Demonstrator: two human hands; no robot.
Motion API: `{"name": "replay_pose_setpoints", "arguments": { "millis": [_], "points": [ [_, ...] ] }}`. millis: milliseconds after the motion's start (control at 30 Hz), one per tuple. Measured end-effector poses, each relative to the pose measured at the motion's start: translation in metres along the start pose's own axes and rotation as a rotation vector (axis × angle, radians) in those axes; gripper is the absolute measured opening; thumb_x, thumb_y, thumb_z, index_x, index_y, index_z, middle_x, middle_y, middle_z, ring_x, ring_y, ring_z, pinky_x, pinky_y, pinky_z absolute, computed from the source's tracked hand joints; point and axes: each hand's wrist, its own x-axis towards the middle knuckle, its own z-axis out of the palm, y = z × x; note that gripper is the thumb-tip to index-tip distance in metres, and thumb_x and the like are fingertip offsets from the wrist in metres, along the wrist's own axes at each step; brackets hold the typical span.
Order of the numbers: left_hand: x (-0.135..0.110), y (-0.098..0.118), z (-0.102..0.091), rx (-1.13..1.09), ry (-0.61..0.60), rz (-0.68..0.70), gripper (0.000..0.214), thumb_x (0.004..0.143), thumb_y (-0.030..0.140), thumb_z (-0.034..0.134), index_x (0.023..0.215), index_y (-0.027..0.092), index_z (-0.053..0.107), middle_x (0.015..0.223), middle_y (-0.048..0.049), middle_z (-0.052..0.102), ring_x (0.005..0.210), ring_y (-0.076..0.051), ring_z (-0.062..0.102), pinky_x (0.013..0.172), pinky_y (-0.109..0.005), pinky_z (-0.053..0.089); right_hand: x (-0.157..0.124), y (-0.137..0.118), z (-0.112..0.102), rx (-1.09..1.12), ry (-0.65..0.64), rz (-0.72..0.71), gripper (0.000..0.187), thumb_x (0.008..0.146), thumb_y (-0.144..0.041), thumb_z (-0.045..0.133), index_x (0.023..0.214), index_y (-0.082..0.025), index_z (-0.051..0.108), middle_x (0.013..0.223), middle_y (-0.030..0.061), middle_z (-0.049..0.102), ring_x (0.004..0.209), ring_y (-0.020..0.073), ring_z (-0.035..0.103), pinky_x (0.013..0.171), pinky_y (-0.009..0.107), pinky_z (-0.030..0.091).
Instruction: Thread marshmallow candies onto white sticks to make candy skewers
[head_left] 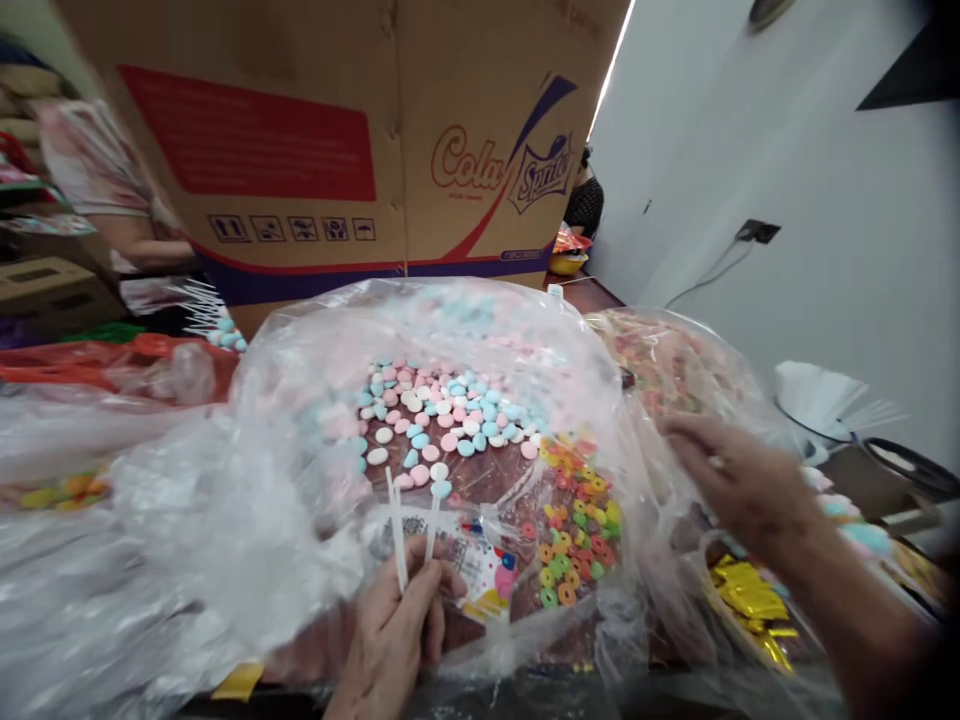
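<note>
My left hand (397, 625) is at the bottom centre, closed around two white lollipop sticks (397, 535) whose candy heads reach up over a large clear plastic bag (300, 400). Inside that bag lie several pink, blue and white candies (442, 415) and, to the right, colourful ring-shaped candies (574, 520). A small printed packet (480, 565) sits just beside my left fingers. My right hand (739, 480) reaches in from the right with fingers spread, resting on a second clear bag (667, 365) of mixed candy.
A big cardboard box (337, 140) marked Cola stands behind the bags. Gold-wrapped pieces (750, 600) lie at the lower right. A container of white sticks (821, 400) stands at the right near a white wall. More plastic bags (90, 450) lie left. Another person (112, 200) sits at the far left.
</note>
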Motion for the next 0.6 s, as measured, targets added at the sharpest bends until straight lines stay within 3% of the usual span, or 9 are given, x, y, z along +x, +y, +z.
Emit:
{"name": "replay_pose_setpoints", "arguments": {
  "millis": [33, 133, 167, 233, 367, 500, 600],
  "points": [
    [0.000, -0.001, -0.001, 0.008, -0.019, -0.003, 0.032, 0.087, 0.048, 0.059, 0.088, 0.017, 0.061, 0.050, 0.0073, 0.056, 0.032, -0.004, 0.035, 0.036, -0.015, 0.024, -0.003, -0.034, 0.016, 0.140, -0.084, -0.023, 0.022, 0.085, -0.037, 0.052, 0.086, -0.025, 0.070, 0.088, 0.0120, 0.071, 0.080, 0.0272, 0.064, 0.073, 0.042, 0.047],
    [0.002, -0.006, -0.004, -0.020, -0.068, -0.037, 0.035, 0.085, 0.051, 0.060, 0.081, 0.017, 0.061, 0.051, 0.0067, 0.055, 0.032, -0.003, 0.033, 0.037, -0.016, 0.019, -0.021, -0.114, 0.062, 0.561, -0.513, -0.066, 0.022, 0.087, -0.040, 0.055, 0.084, -0.025, 0.070, 0.075, 0.0024, 0.068, 0.067, 0.0191, 0.060, 0.062, 0.030, 0.045],
    [0.002, -0.008, -0.004, -0.042, -0.080, -0.053, 0.037, 0.084, 0.053, 0.061, 0.079, 0.017, 0.061, 0.054, 0.0059, 0.056, 0.032, -0.002, 0.032, 0.038, -0.017, 0.019, -0.028, -0.132, 0.074, 0.659, -0.625, -0.051, 0.020, 0.087, -0.038, 0.056, 0.087, -0.024, 0.070, 0.075, 0.0009, 0.067, 0.067, 0.0175, 0.059, 0.060, 0.027, 0.044],
    [0.003, -0.012, -0.004, -0.067, -0.101, -0.084, 0.041, 0.080, 0.058, 0.063, 0.074, 0.017, 0.060, 0.054, 0.0048, 0.057, 0.033, -0.003, 0.031, 0.038, -0.018, 0.019, -0.036, -0.153, 0.092, 0.788, -0.706, -0.016, 0.018, 0.084, -0.035, 0.057, 0.079, -0.021, 0.068, 0.072, -0.0007, 0.064, 0.067, 0.0152, 0.056, 0.059, 0.024, 0.041],
    [0.005, -0.015, -0.002, -0.120, -0.106, -0.125, 0.050, 0.076, 0.069, 0.062, 0.075, 0.018, 0.061, 0.049, 0.0052, 0.054, 0.033, -0.006, 0.033, 0.037, -0.019, 0.021, -0.038, -0.163, 0.106, 0.801, -0.725, 0.108, 0.021, 0.081, -0.033, 0.056, 0.067, -0.019, 0.060, 0.066, -0.0027, 0.059, 0.064, 0.0126, 0.051, 0.058, 0.022, 0.037],
    [0.006, -0.012, -0.001, -0.103, -0.071, -0.076, 0.050, 0.079, 0.067, 0.062, 0.074, 0.018, 0.061, 0.033, 0.0077, 0.044, 0.030, -0.007, 0.034, 0.037, -0.018, 0.020, -0.039, -0.158, 0.109, 0.696, -0.668, 0.135, 0.023, 0.082, -0.034, 0.055, 0.064, -0.019, 0.053, 0.060, -0.0049, 0.049, 0.060, 0.0115, 0.044, 0.056, 0.022, 0.033],
    [0.006, -0.010, 0.002, -0.148, 0.027, -0.084, 0.051, 0.076, 0.070, 0.064, 0.076, 0.018, 0.059, 0.041, 0.0056, 0.053, 0.029, -0.005, 0.031, 0.036, -0.017, 0.018, -0.035, -0.153, 0.109, 0.731, -0.710, 0.124, 0.026, 0.086, -0.035, 0.052, 0.065, -0.020, 0.050, 0.058, -0.0052, 0.048, 0.057, 0.0113, 0.044, 0.054, 0.022, 0.032]
  ]
}}
